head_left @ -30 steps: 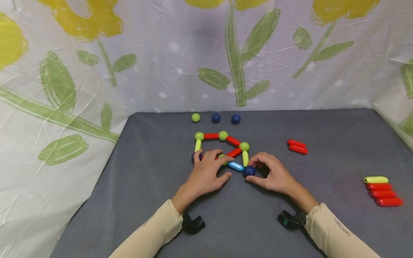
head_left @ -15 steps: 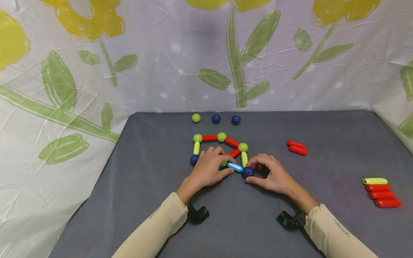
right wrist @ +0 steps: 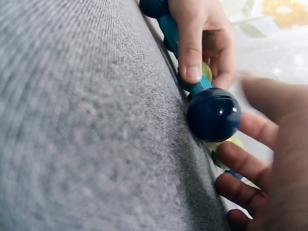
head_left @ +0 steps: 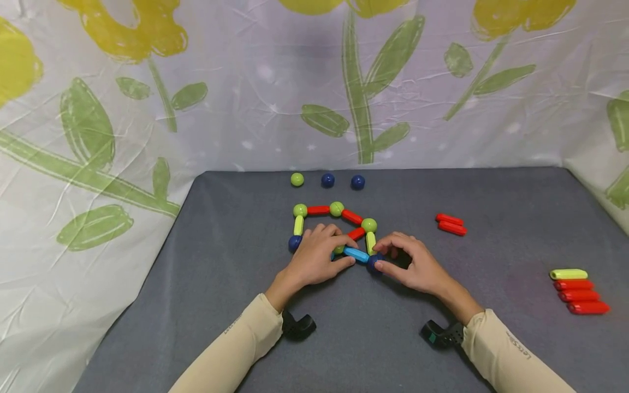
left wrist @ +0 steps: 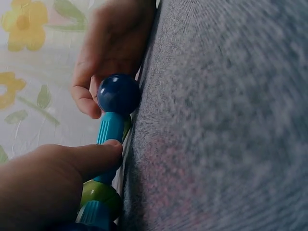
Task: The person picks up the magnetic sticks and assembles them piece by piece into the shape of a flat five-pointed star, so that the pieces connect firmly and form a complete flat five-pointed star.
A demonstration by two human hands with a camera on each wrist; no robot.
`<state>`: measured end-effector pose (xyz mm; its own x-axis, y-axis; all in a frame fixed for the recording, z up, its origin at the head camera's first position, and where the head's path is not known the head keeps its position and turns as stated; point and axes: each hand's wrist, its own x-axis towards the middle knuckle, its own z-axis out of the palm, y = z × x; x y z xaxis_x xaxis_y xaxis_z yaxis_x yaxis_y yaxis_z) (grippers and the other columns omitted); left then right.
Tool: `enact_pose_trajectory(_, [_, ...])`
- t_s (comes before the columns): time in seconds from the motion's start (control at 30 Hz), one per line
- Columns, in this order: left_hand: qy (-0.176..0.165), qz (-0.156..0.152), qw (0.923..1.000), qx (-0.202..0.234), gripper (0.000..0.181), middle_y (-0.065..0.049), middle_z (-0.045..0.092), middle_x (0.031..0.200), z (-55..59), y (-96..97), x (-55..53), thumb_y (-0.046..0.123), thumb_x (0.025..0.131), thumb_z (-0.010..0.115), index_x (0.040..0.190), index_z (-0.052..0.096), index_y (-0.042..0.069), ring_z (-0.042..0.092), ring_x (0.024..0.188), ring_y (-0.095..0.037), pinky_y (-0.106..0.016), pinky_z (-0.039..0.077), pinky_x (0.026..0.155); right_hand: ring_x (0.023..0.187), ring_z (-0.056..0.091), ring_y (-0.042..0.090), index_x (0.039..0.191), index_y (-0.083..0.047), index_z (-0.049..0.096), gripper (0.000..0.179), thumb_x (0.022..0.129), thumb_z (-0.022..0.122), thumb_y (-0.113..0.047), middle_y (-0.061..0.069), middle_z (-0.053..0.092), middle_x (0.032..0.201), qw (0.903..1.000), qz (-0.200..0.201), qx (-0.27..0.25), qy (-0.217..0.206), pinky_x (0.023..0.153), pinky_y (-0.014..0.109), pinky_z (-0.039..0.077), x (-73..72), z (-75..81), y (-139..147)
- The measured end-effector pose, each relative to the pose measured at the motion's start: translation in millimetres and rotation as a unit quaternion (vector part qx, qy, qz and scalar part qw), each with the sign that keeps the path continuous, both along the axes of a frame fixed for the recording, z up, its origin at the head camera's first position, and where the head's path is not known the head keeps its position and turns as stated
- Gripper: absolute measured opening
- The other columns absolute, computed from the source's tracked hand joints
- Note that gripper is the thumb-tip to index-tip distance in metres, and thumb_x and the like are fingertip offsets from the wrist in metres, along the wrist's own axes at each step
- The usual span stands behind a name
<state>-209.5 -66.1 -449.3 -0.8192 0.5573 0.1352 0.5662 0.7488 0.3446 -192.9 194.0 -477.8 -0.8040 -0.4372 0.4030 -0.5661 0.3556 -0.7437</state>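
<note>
Clock directions from the head view, centred on the light-blue rod [head_left: 356, 254]. Rod lies on the grey surface [head_left: 373, 344] at the near edge of a ball-and-rod frame, long axis slanting from between 9 and 10 o'clock to between 3 and 4. Its 9-to-10 end meets a lime ball [left wrist: 98, 192]; its 3-to-4 end butts the navy ball [head_left: 375, 263].

Left hand [head_left: 319, 255] pinches the rod, thumb on the near side, index on the far side. Right hand [head_left: 416, 266] has fingers and thumb curved round the navy ball; how firmly, cannot tell.

Second blue rod [right wrist: 168, 29] sits beyond the lime ball, mostly under the left hand in the head view. A yellow-green rod [head_left: 371, 243] runs from the navy ball toward 12 o'clock, up to another lime ball [head_left: 369, 225].

Loose stuff: three balls in a row [head_left: 327, 180], 10:30 to 12 o'clock; two red rods [head_left: 451, 227] between 2 and 3, pointing near 3:30; a four-rod stack [head_left: 579, 295] just past 3, long axes roughly 9-to-3.
</note>
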Motion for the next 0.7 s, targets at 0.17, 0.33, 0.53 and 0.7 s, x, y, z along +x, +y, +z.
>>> enact_pose_trajectory(0.17, [-0.005, -0.019, 0.9998, 0.006, 0.026, 0.005, 0.064, 0.111, 0.5, -0.8, -0.1, 0.045, 0.093, 0.073, 0.116, 0.074, 0.035, 0.052, 0.099, -0.017, -0.034, 0.035, 0.080, 0.075, 0.050, 0.008, 0.123, -0.011, 0.071, 0.030, 0.095, 0.067, 0.000, -0.002, 0.062, 0.091, 0.9998, -0.006, 0.006, 0.017, 0.071, 0.027, 0.041, -1.3, -0.1, 0.6])
enact_pose_trajectory(0.33, [-0.007, -0.055, 0.9984, 0.005, 0.028, 0.008, 0.063, 0.112, 1.2, -0.1, -0.1, 0.048, 0.092, 0.073, 0.117, 0.074, 0.036, 0.051, 0.100, -0.014, -0.034, 0.035, 0.082, 0.070, 0.036, 0.006, 0.126, -0.021, 0.072, 0.039, 0.095, 0.066, 0.000, -0.010, 0.046, 0.082, 0.9947, 0.005, 0.087, 0.054, 0.073, 0.032, 0.023, 0.4, 0.6, 0.3])
enact_pose_trajectory(0.53, [-0.008, -0.067, 0.9977, 0.004, 0.027, 0.009, 0.063, 0.112, 1.2, 0.1, 0.8, 0.049, 0.092, 0.073, 0.115, 0.074, 0.036, 0.050, 0.100, -0.013, -0.033, 0.035, 0.082, 0.075, 0.039, 0.001, 0.112, -0.025, 0.074, 0.031, 0.095, 0.065, 0.000, -0.011, 0.053, 0.085, 0.9926, 0.011, 0.105, 0.060, 0.075, 0.030, 0.021, 1.5, 1.6, -1.8])
enact_pose_trajectory(0.7, [-0.008, -0.065, 0.9978, 0.005, 0.026, 0.009, 0.063, 0.111, 0.8, -0.1, 1.3, 0.049, 0.092, 0.072, 0.115, 0.074, 0.036, 0.051, 0.101, -0.013, -0.033, 0.035, 0.082, 0.073, 0.039, 0.001, 0.109, -0.023, 0.071, 0.031, 0.095, 0.065, 0.003, -0.010, 0.055, 0.086, 0.9951, 0.015, 0.084, 0.049, 0.075, 0.030, 0.022, 1.3, 0.5, -2.2])
